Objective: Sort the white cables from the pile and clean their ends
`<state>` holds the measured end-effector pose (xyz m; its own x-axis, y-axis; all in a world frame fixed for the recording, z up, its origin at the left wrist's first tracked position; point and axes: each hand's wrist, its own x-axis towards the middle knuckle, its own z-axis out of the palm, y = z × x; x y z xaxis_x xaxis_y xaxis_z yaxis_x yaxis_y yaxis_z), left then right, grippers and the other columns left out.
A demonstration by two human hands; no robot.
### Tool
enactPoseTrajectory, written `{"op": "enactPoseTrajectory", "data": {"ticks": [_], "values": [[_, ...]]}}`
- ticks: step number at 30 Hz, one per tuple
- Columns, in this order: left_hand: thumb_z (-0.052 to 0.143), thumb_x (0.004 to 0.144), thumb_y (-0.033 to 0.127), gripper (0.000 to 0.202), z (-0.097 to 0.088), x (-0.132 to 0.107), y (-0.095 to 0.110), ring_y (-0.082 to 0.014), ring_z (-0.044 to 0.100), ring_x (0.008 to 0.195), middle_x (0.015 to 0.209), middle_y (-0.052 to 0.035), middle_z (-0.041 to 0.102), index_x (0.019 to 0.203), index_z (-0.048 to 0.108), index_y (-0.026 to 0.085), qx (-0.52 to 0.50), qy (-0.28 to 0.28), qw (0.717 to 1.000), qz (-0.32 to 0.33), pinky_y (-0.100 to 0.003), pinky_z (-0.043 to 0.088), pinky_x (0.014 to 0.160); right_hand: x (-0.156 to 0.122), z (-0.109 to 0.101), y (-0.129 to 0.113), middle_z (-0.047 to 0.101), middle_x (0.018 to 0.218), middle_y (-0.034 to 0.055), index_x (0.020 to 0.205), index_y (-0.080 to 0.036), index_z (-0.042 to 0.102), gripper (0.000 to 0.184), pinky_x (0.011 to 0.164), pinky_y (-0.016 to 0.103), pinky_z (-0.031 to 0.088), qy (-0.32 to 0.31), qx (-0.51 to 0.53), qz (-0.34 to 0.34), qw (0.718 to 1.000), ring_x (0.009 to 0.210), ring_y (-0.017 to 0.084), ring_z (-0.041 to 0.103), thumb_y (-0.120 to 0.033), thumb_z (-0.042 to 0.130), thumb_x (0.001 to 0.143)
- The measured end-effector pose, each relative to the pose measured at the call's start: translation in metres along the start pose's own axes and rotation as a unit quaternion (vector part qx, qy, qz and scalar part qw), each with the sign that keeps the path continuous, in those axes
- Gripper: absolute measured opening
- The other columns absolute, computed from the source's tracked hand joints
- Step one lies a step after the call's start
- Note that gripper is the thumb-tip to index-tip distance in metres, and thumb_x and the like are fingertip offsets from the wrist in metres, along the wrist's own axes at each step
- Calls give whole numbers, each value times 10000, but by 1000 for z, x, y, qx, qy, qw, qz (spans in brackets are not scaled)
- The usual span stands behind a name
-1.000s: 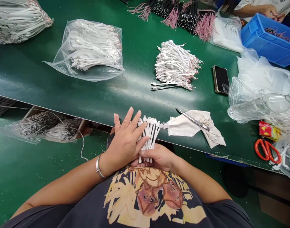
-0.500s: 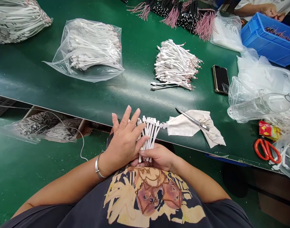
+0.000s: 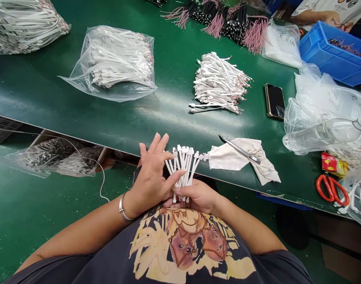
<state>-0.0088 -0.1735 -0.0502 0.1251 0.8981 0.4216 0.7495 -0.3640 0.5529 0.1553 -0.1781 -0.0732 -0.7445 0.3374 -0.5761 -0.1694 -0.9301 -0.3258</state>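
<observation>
Bunch of white cables (image 3: 185,169) left of the pale cloth (image 3: 223,161), right grip (image 3: 203,195) clamped on the bunch's lower end, left grip (image 3: 151,179) with fingers spread apart, thumb across the cables, cable pile (image 3: 218,81) beyond the cloth on the counter (image 3: 168,118).

Bundle of flat white cables (image 3: 185,165) sits in right hand (image 3: 202,195), left hand (image 3: 151,177) to its left, at green table (image 3: 168,118)'s near edge. Right of bundle, slim silver metal tool (image 3: 240,149) lies on beige fabric cloth (image 3: 226,158); white cable pile (image 3: 220,83) sits behind, between clear plastic cable bag (image 3: 121,59) (left) and rectangular black phone (image 3: 274,100) (right).
</observation>
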Motion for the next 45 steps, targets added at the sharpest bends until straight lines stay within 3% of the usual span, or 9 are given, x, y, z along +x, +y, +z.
{"op": "enactPoseTrajectory", "data": {"ticks": [3,5,7,12,19,31,38,43,45], "values": [[658,743,155,224,-12,-13,-11,-203,605,1014,1028,-65,667,897,506,211,-71,103,992,-18,-446,382,1001,-1,0,-1,714,909,112,1024,-96,649,385,794,324,489,4,-6,6,1000,780,175,690,-269,743,694],[610,774,143,98,-20,-23,-19,-147,615,761,769,-8,654,818,555,211,-107,77,989,-62,-317,481,799,-2,1,-1,709,939,110,1054,-105,637,405,808,333,479,5,-10,3,1000,810,180,688,-262,743,696],[543,823,173,95,-25,-31,-24,-130,577,658,661,-3,620,745,594,194,-125,-12,986,-112,-265,465,676,-2,2,-1,707,941,104,1064,-109,631,419,802,331,477,2,-12,-2,1000,815,181,687,-277,745,698],[465,883,302,259,-20,-28,-20,-116,567,613,637,-4,629,739,633,168,-205,-137,938,-243,-219,432,610,0,4,0,707,920,109,1047,-99,639,436,767,306,485,-5,-12,4,1000,789,171,684,-361,732,711],[536,830,398,369,1,-14,-2,-74,391,500,523,35,450,556,490,156,-347,-119,856,-365,-181,356,492,-2,3,3,708,912,131,1024,-82,641,404,756,311,497,-12,-23,-7,1000,757,166,681,-398,668,772],[583,805,415,352,4,-20,2,-40,366,425,506,54,411,599,455,159,-404,-133,812,-399,-152,325,381,-2,-1,4,710,895,147,1037,-70,645,379,683,289,521,1,-30,-14,999,694,161,684,-374,613,813],[591,788,491,320,14,-19,6,-50,344,271,381,102,369,782,522,178,-539,-217,689,-432,-158,300,280,-2,-2,6,708,906,167,1056,-64,638,427,726,347,535,11,-47,-17,999,719,188,689,-396,649,788],[594,797,462,305,14,-22,7,-38,320,268,380,116,322,737,483,184,-558,-191,676,-442,-145,286,278,-2,-2,7,708,907,166,1057,-63,640,445,685,293,534,5,-41,-17,999,697,167,687,-408,663,777],[596,801,450,303,12,-23,6,-32,346,289,408,106,364,731,474,182,-536,-167,695,-449,-131,284,293,-2,-2,7,710,888,160,1042,-60,645,451,675,273,534,1,-36,-14,999,694,163,688,-414,674,765]]}}
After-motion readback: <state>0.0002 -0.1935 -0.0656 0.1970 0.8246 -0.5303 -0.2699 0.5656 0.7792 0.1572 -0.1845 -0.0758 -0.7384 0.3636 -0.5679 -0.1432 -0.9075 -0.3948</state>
